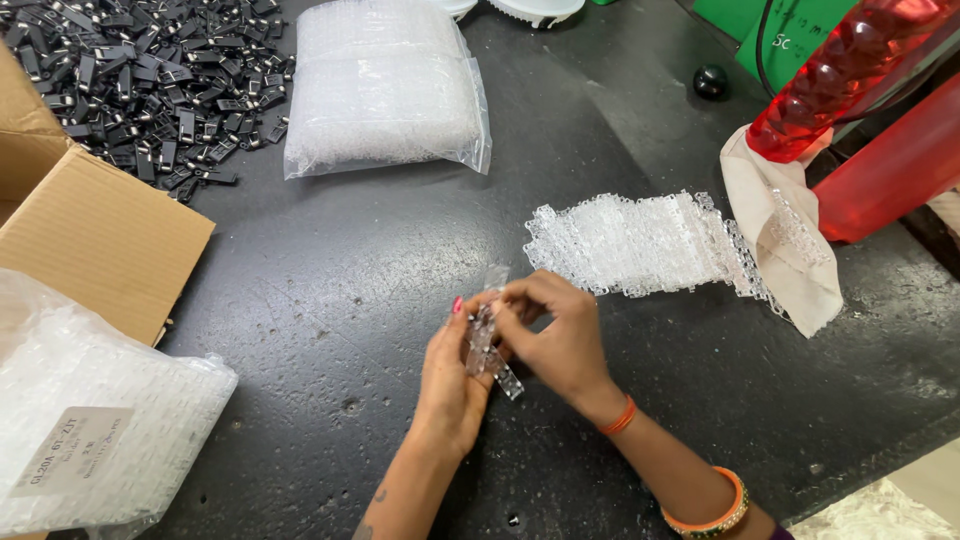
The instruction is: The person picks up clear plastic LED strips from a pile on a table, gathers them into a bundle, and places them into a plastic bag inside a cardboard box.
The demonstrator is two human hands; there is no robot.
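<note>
the clear plastic strip [492,352] is mostly covered by the left hand [450,375] and right hand [555,335], so its shape and how the fingers pinch it cannot be told. the pile of small black parts [150,80], the cardboard box [90,230] and the labelled bag [90,440] run off the left edge. the red plastic cover [850,70] is cut by the right edge, and the white rims [540,10] by the top.

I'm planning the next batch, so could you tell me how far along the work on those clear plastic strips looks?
Looks done: one sealed bag of clear parts lies on the dark table. In hand: the left hand and right hand both grip a single clear plastic strip. Left: a stack of clear strips beside the hands and a pile of small black metal pieces, both untouched.
</note>
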